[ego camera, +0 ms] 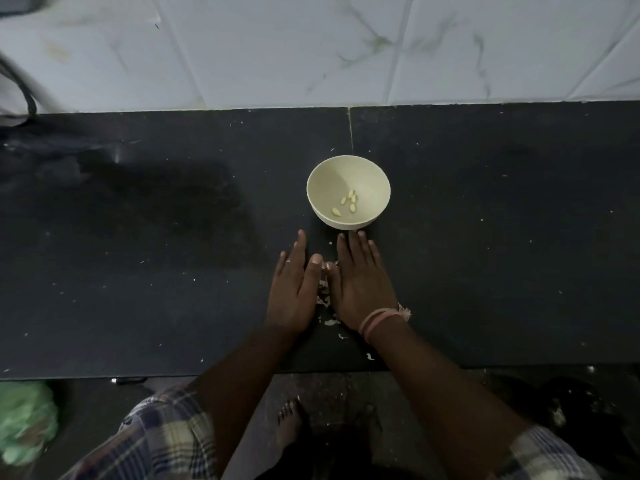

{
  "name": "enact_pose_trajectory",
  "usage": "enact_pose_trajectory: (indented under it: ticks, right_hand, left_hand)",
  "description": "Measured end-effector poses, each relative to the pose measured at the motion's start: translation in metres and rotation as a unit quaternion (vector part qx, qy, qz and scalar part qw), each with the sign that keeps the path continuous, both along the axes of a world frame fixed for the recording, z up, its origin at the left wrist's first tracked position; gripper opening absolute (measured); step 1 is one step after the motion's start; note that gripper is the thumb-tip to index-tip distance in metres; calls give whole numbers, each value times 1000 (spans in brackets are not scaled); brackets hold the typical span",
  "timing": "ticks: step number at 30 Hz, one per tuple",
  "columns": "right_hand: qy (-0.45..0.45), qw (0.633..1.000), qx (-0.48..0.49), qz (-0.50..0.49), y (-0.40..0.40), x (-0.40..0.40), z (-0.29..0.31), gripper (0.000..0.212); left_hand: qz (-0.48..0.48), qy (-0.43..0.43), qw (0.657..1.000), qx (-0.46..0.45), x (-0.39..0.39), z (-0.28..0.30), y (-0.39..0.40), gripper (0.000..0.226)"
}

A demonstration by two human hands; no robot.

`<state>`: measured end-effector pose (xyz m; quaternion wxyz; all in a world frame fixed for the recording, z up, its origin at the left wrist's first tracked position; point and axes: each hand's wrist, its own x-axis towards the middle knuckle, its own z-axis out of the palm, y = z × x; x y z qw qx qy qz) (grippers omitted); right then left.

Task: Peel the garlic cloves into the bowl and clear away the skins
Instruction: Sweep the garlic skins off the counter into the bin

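Note:
A pale bowl [370, 178] stands on the black counter [138, 254] and holds several peeled garlic cloves [347, 203]. Just in front of it, my left hand [293, 289] and my right hand [360, 285] lie flat on the counter side by side, fingers straight, pointing toward the bowl. Papery garlic skins [322, 295] are bunched in the narrow gap between the two hands. A few more skin scraps [341, 336] lie loose near my right wrist and the counter's front edge.
A white tiled wall [346, 46] rises behind the counter. A dark cable [20, 88] hangs at the far left. Below the counter edge are the floor, my foot [289, 422], something green [24, 420] at the left and a dark bin [571, 407] at the right.

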<state>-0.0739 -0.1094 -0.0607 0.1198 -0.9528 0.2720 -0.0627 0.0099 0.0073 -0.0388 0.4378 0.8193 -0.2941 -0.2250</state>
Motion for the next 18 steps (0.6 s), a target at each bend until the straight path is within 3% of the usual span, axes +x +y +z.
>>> enact_pose_trajectory:
  ticks: [4, 7, 9, 12, 14, 16, 18]
  right_hand:
    - [-11, 988, 17, 151, 1, 0, -1, 62]
    - [-43, 980, 106, 160, 4, 3, 7, 55]
    - [-58, 971, 159, 172, 10, -11, 11, 50]
    - [-104, 964, 197, 147, 23, -45, 20, 49]
    - [-149, 961, 213, 96, 26, -67, 26, 51]
    - [-133, 971, 190, 53, 31, -86, 24, 63]
    - [-73, 991, 111, 3, 43, -96, 15, 89]
  left_hand:
    - [-45, -27, 998, -18, 2, -8, -4, 73]
    - [40, 123, 987, -95, 5, -2, -9, 68]
    - [43, 143, 981, -124, 11, 4, -6, 59]
    - [-40, -8, 997, -58, 25, 1, 6, 57]
    - [-116, -103, 988, 8, 32, -2, 11, 63]
    - [-181, -144, 972, 38, 24, -3, 13, 68]
    - [-224, -144, 964, 25, 5, -5, 14, 67]
